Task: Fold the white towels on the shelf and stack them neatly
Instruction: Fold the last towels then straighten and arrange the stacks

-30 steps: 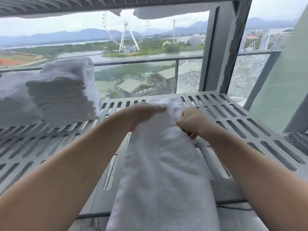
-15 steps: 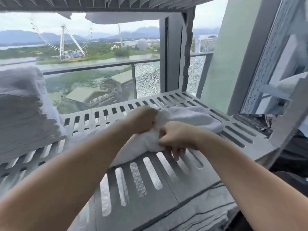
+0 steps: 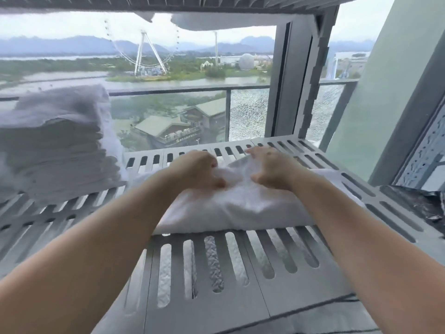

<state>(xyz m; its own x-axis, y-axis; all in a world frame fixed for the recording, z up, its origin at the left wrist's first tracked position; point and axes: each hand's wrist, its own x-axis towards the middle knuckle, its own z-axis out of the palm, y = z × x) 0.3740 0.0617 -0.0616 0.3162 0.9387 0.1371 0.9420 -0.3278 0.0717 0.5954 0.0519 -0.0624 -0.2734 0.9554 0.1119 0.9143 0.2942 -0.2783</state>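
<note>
The left hand (image 3: 195,170) curls its fingers into a white terry-cloth towel (image 3: 237,206), gripping its upper layer. Just beside it, the right hand (image 3: 272,168) lies spread, pressing the cloth flat. The towel sits doubled into a thick oblong in the middle of a grey slotted metal shelf (image 3: 240,257). At the shelf's left end stands a tall stack of folded white towels (image 3: 60,145), apart from the one in hand. Judging by this, most of the folding is done; this towel wants a last fold and stacking.
</note>
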